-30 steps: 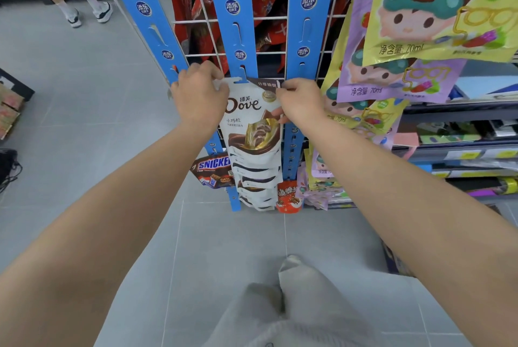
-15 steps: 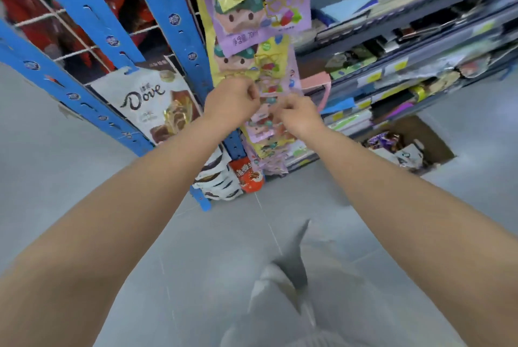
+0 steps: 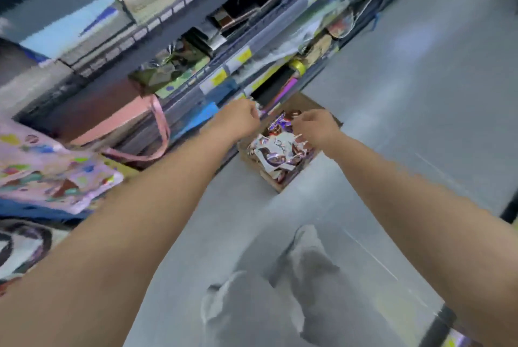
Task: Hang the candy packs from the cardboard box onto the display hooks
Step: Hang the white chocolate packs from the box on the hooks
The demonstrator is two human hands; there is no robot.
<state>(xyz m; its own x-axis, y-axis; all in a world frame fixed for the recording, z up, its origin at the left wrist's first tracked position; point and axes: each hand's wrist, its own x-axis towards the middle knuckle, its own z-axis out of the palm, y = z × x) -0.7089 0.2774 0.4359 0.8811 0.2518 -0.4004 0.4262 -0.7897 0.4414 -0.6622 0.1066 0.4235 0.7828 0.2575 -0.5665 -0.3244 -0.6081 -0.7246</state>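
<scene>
- Candy packs [image 3: 276, 150], white and brown wrappers over purple ones, lie heaped in a cardboard box [image 3: 308, 102] at the middle of the frame. The box stands on the floor [image 3: 420, 94], against the foot of the shelves [image 3: 179, 7].
- At the left edge, pink and purple patterned packs [image 3: 56, 175] hang in front of a pink bag [image 3: 126, 119] with a looped strap.
- The left hand [image 3: 238, 119] hovers just left of the box, fingers loosely curled with nothing seen in them.
- The right hand [image 3: 316, 128] hangs over the right side of the heap in a loose claw, thumb and fingers apart. Blur hides whether its fingertips touch the top white pack.
- Both bare forearms reach in from the bottom corners.
- Grey trouser legs [image 3: 266, 304] show at bottom centre.
</scene>
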